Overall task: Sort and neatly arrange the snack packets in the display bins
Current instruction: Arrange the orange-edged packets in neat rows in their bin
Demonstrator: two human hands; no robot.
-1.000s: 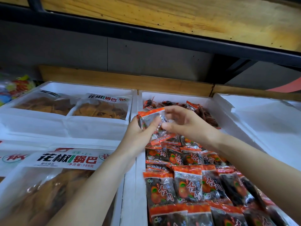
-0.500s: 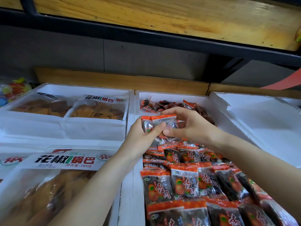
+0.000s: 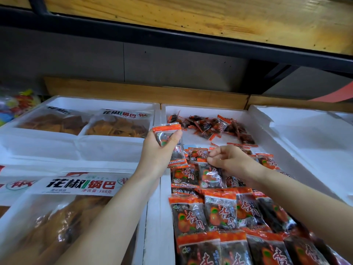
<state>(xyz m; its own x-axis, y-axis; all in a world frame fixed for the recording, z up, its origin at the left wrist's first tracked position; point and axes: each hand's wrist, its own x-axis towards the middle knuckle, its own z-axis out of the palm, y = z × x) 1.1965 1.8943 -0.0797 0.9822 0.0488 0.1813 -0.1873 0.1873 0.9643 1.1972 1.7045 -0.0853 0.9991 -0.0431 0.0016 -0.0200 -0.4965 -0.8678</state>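
Snack packets [image 3: 219, 211] marked 杏肉: left hand [image 3: 159, 150] grips, right hand [image 3: 232, 159] pinches.

orange-topped snack packets [image 3: 219, 211] lie in overlapping rows at the white foam bin's [image 3: 164, 217] near end, loose pile [image 3: 214, 127] at its back.

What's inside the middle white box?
Neat rows of orange-topped snack packets fill the near part; a loose heap lies at the back, bare white floor between. What lies under the rows is covered, and the right hand hides a few.
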